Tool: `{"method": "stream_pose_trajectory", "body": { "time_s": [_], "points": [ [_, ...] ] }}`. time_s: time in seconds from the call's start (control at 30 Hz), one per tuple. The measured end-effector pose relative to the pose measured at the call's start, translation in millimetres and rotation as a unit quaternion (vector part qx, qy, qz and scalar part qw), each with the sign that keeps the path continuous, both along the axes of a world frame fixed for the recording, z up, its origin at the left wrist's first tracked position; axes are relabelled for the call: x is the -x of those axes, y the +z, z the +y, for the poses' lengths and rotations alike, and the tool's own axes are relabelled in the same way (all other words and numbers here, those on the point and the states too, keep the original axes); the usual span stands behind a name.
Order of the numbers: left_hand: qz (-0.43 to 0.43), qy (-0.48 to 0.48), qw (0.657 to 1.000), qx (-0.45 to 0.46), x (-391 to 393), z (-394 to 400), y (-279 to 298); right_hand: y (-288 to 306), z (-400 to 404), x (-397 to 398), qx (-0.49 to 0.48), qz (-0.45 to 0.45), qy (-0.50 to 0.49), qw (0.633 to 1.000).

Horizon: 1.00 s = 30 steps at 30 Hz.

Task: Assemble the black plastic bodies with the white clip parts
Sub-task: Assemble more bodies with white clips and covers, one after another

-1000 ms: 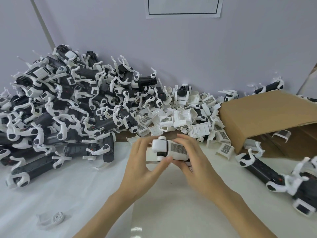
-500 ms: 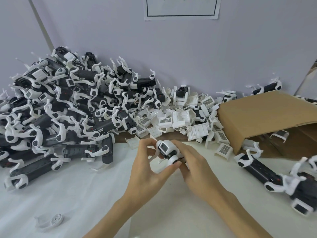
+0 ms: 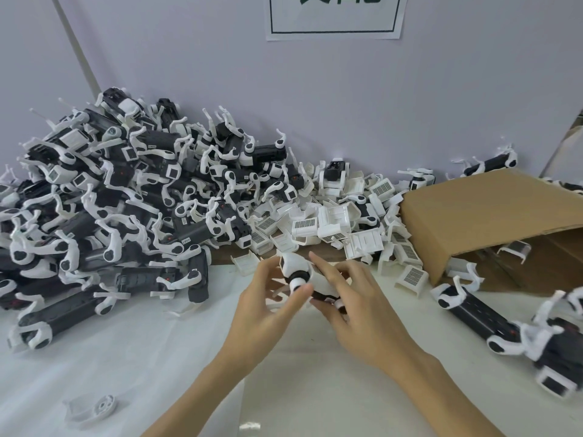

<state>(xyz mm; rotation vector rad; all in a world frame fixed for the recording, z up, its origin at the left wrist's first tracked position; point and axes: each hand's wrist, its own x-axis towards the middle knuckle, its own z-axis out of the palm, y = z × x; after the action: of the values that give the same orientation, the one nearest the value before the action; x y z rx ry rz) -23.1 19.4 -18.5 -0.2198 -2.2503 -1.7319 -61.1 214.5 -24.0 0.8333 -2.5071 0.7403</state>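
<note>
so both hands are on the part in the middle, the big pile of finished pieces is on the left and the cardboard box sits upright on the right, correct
Not quite. In the head view the cardboard box lies tipped on its side, its opening facing the table. The rest holds: the left hand and right hand both hold the black-and-white part, and the pile of assembled pieces is on the left.

So the cardboard box [image 3: 485, 216] lies tipped on its side on the bench [image 3: 157, 357], over at the right. Left of the box there's a heap of loose clip parts [image 3: 334, 222], and further left of that a big pile of assembled units [image 3: 126, 200] against the wall [image 3: 347, 105]. Both hands [image 3: 268, 307] [image 3: 356, 307] hold one unit [image 3: 298, 272] in front of the clip heap, left of the box. Two more units [image 3: 473, 313] lie just in front of the box.
</note>
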Motion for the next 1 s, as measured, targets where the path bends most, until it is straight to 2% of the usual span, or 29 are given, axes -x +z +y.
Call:
{"method": "stream_pose_trajectory", "body": {
  "time_s": [0.13, 0.23, 0.33, 0.47, 0.5, 0.53, 0.57, 0.63, 0.67, 0.7, 0.73, 0.87, 1.0],
  "points": [
    [-0.038, 0.028, 0.996, -0.073, 5.7, -2.7, -5.8, 0.8, 3.5, 1.7, 0.122, -0.167, 0.057, 0.977],
    [-0.055, 0.029, 0.993, -0.103, 8.5, -6.4, -9.0, 4.7, 7.5, 3.7, 0.156, -0.184, 0.044, 0.969],
    [-0.056, 0.024, 0.994, -0.094, 9.9, -4.6, -10.8, 10.7, 7.6, 3.4, 0.164, -0.221, 0.033, 0.961],
    [-0.023, 0.057, 0.990, -0.125, 10.5, -1.2, -13.7, 26.8, 23.3, 14.2, 0.238, -0.303, -0.007, 0.923],
    [-0.015, 0.068, 0.988, -0.136, 11.3, -0.9, -13.8, 30.5, 30.2, 19.3, 0.293, -0.336, -0.005, 0.895],
    [-0.012, 0.074, 0.987, -0.141, 11.6, -0.7, -13.7, 35.7, 37.5, 22.4, 0.383, -0.372, 0.015, 0.845],
    [-0.014, 0.075, 0.987, -0.141, 11.6, -0.6, -13.7, 41.0, 45.7, 25.6, 0.487, -0.388, 0.046, 0.781],
    [-0.026, 0.070, 0.988, -0.132, 12.6, -1.1, -14.9, 45.4, 64.6, 31.2, 0.661, -0.379, 0.150, 0.630],
    [-0.031, 0.069, 0.989, -0.128, 13.5, -1.4, -16.4, 44.5, 73.8, 32.6, 0.706, -0.378, 0.208, 0.561],
    [-0.034, 0.069, 0.989, -0.129, 13.8, -1.9, -17.9, 42.8, 81.7, 34.1, 0.721, -0.385, 0.249, 0.520],
    [-0.037, 0.070, 0.988, -0.132, 14.4, -2.3, -18.5, 41.3, 85.6, 35.0, 0.716, -0.395, 0.260, 0.514],
    [-0.055, 0.082, 0.984, -0.145, 17.3, -4.0, -18.7, 31.6, 76.2, 37.2, 0.668, -0.426, 0.182, 0.582],
    [-0.078, 0.082, 0.984, -0.138, 16.5, -9.8, -21.0, 28.4, 60.7, 35.1, 0.660, -0.451, 0.123, 0.587]
  ]
}}
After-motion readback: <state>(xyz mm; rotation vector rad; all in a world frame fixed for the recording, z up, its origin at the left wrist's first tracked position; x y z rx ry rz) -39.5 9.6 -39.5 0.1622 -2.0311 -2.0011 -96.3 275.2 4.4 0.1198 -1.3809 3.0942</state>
